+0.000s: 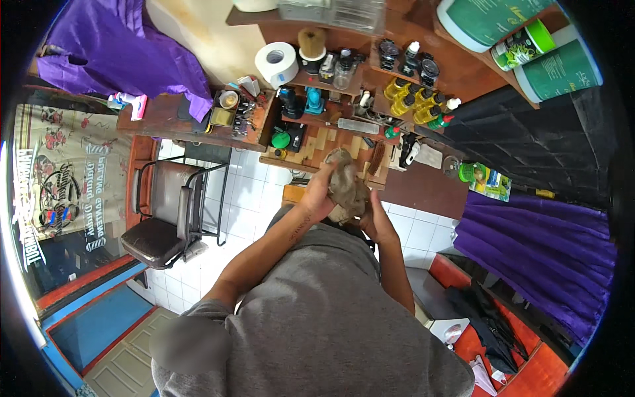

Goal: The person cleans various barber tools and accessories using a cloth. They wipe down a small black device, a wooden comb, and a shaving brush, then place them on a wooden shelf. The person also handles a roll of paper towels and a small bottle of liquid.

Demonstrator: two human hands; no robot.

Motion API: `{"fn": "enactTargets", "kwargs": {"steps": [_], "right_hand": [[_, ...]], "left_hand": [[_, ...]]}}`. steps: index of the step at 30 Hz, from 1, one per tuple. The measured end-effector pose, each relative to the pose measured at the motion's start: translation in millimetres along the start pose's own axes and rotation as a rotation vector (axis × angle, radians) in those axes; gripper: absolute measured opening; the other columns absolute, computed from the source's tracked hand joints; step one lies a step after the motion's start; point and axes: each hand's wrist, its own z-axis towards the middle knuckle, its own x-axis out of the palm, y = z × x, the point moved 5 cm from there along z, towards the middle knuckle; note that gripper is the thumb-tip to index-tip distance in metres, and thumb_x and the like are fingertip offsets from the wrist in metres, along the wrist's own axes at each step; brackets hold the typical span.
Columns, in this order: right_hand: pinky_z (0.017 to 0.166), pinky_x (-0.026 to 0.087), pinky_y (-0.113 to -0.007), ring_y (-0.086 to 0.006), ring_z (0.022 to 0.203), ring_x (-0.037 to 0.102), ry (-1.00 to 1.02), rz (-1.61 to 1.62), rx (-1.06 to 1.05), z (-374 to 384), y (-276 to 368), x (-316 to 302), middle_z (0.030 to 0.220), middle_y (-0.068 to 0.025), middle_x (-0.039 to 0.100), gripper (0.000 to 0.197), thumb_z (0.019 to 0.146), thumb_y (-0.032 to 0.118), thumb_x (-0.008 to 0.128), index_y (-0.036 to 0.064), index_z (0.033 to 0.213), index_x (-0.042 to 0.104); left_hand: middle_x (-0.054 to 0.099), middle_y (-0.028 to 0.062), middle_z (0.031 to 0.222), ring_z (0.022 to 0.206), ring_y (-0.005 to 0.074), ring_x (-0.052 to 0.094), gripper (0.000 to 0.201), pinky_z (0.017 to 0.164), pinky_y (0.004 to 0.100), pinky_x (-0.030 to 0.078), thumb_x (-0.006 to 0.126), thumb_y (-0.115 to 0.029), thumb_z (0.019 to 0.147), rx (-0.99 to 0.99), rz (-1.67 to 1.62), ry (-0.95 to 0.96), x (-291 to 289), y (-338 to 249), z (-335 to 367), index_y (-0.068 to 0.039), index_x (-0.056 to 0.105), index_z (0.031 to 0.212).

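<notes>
A crumpled grey-brown cloth [346, 188] is bunched up in front of my body, just short of the wooden counter's edge. My left hand [320, 194] grips its left side, with the fingers partly hidden behind the folds. On the lower right side, my right hand [377, 223] holds the cloth's end, its fingertips bent against the fabric. Just beyond the cloth, a brown brush or comb [377, 159] lies on the wood-patterned counter top [319, 141].
Shelves ahead carry a paper roll [276, 65], a round-headed brush [311, 44], yellow bottles [415, 102] and large green tubs [486, 23]. Small tools [246, 118] lie on the left counter. A dark chair [162, 225] stands left; a purple curtain [536, 248] hangs right.
</notes>
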Motion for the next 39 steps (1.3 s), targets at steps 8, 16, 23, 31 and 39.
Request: {"fn": "enactTargets", "kwargs": {"steps": [8, 16, 23, 31, 39], "right_hand": [[0.080, 0.053, -0.031, -0.0178, 0.106, 0.058, -0.180, -0.178, -0.052, 7, -49, 17, 0.122, -0.0081, 0.054, 0.053, 0.095, 0.029, 0.059, 0.0079, 0.139, 0.039], [0.077, 0.051, -0.026, -0.0145, 0.102, 0.058, -0.149, -0.408, -0.073, 14, -105, 48, 0.117, -0.0063, 0.057, 0.042, 0.094, 0.025, 0.061, 0.0064, 0.130, 0.047], [0.093, 0.045, -0.029, -0.0184, 0.108, 0.056, -0.180, -0.651, 0.014, 18, -150, 42, 0.120, -0.0092, 0.057, 0.042, 0.094, 0.023, 0.059, 0.0026, 0.129, 0.048], [0.094, 0.044, -0.034, -0.0255, 0.110, 0.058, -0.076, -1.001, -0.098, 26, -176, 13, 0.115, -0.0160, 0.061, 0.036, 0.095, 0.021, 0.051, 0.0022, 0.125, 0.050], [0.094, 0.044, -0.042, -0.0379, 0.111, 0.055, -0.133, -1.343, -0.310, 61, -185, -10, 0.116, -0.0207, 0.059, 0.048, 0.081, 0.006, 0.066, 0.0039, 0.125, 0.048]], "left_hand": [[0.058, 0.0237, 0.115, 0.107, 0.0396, 0.056, 0.040, 0.093, 0.0430, 0.044, 0.063, -0.021, 0.088, 0.534, 1.263, 0.308, -45, 5, -59, 0.003, 0.055, 0.119], [0.053, 0.0281, 0.118, 0.111, 0.0428, 0.053, 0.047, 0.097, 0.0442, 0.043, 0.065, -0.027, 0.086, 0.450, 1.279, 0.238, -110, 26, -106, 0.002, 0.054, 0.121], [0.052, 0.0317, 0.116, 0.110, 0.0453, 0.052, 0.050, 0.096, 0.0445, 0.043, 0.064, -0.032, 0.086, 0.184, 1.367, 0.193, -143, 54, -133, 0.004, 0.054, 0.119], [0.052, 0.0352, 0.112, 0.101, 0.0492, 0.055, 0.058, 0.090, 0.0482, 0.046, 0.066, -0.037, 0.082, 0.294, 1.274, 0.134, -170, 91, -127, 0.010, 0.051, 0.113], [0.045, 0.0342, 0.130, 0.119, 0.0448, 0.048, 0.079, 0.100, 0.0448, 0.042, 0.068, -0.030, 0.082, 0.185, 1.196, -0.298, -210, 118, -105, 0.006, 0.028, 0.141]]}}
